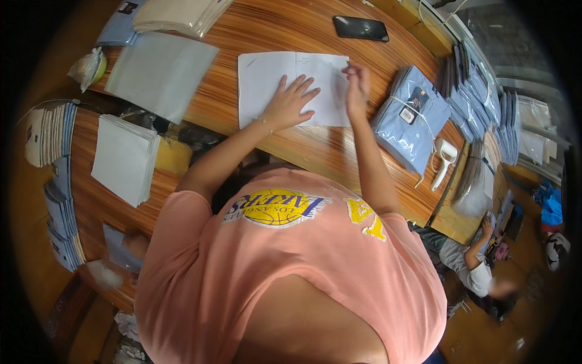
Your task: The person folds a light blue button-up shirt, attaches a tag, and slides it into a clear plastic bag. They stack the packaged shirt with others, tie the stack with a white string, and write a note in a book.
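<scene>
An open notebook (260, 79) with white pages lies on the wooden table before me. My left hand (292, 104) rests flat across its middle, fingers spread, a thin bracelet on the wrist. At the notebook's right edge is my right hand (357, 88), slightly blurred, with its fingers curled and drawn together near the upper right corner. Something small and dark shows at those fingertips, too small to name. A few lines of handwriting stand near the top of the right page.
A black phone (360, 28) lies beyond the notebook. Right of it are a tied bundle of bagged blue garments (397, 124) and a white handheld tool (445, 159). Clear plastic bags (160, 73) and a white stack (124, 159) lie left. Another person (467, 261) sits at lower right.
</scene>
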The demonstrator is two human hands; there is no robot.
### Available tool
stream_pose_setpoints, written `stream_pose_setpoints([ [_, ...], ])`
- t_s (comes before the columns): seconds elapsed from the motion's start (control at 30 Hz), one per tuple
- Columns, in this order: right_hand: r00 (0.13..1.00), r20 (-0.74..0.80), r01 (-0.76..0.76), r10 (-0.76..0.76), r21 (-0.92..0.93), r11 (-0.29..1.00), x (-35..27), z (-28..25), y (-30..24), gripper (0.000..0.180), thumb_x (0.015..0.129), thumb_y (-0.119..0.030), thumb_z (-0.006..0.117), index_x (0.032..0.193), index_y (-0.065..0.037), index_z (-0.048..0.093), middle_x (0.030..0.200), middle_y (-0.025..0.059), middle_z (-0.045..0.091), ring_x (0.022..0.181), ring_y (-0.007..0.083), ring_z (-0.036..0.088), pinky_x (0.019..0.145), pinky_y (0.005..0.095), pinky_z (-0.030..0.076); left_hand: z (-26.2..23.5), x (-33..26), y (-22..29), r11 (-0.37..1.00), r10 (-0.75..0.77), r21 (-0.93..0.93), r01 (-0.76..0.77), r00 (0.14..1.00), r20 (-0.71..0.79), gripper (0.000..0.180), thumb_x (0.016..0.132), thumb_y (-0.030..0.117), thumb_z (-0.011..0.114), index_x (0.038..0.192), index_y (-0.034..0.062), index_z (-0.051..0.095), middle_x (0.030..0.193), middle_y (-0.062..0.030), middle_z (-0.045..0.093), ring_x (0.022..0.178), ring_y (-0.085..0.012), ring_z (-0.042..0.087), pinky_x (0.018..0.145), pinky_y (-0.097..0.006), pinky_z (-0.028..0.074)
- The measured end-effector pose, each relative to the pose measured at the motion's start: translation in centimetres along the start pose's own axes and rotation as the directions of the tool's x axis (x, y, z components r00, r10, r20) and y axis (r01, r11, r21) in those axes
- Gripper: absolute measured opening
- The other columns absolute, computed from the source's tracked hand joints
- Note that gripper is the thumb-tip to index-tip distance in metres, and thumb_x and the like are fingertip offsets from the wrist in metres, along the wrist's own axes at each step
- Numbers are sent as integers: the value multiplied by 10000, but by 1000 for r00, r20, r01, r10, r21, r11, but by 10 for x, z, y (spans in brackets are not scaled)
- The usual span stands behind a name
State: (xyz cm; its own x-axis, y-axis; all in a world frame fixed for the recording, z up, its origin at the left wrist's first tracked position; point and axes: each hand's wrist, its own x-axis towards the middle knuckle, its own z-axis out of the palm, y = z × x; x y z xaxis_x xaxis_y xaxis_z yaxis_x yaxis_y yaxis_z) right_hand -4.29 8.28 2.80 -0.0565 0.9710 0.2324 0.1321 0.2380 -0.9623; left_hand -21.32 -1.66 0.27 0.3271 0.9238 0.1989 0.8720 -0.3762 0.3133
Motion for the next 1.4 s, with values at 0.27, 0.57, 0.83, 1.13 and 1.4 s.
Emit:
stream_pose_setpoints([
  [0.27,995,-42,-90,87,-78,993,-13,10,32,207,863,-183,585,975,-16,633,917,110,633,856,183,561,796,302,433,0,-8,12,998,-40,-42,40,999,2,587,820,391,579,1342,168,429,1420,-99,343,1337,-277,266,1048,-581,190],
  [0.57,992,61,-113,113,6,994,14,11,55,70,770,-26,577,833,-12,606,752,35,609,652,93,522,581,226,415,-2,-5,9,997,-44,-57,45,999,20,577,817,400,586,1327,167,448,1413,-98,353,1334,-269,272,1053,-565,177],
  [0.83,995,90,-38,52,-150,988,14,13,65,64,710,-48,625,756,-12,598,692,60,582,630,127,533,565,259,426,-7,49,-25,994,-66,85,66,998,-1,589,801,458,601,1332,247,456,1465,-68,298,1355,-270,243,1036,-628,158],
  [1.13,991,125,72,-36,-297,952,15,13,55,82,690,-52,639,739,-5,593,720,76,583,652,147,554,613,264,444,9,51,-32,995,-64,75,62,998,24,586,818,502,571,1350,301,430,1478,-33,278,1375,-242,209,1040,-653,126],
  [1.4,987,162,81,-23,-363,928,15,10,53,85,695,-57,644,744,-5,597,740,80,594,672,144,564,620,264,453,11,51,-34,998,-33,57,36,998,-52,583,795,509,586,1317,278,469,1426,-60,353,1345,-252,263,1022,-661,159],
])
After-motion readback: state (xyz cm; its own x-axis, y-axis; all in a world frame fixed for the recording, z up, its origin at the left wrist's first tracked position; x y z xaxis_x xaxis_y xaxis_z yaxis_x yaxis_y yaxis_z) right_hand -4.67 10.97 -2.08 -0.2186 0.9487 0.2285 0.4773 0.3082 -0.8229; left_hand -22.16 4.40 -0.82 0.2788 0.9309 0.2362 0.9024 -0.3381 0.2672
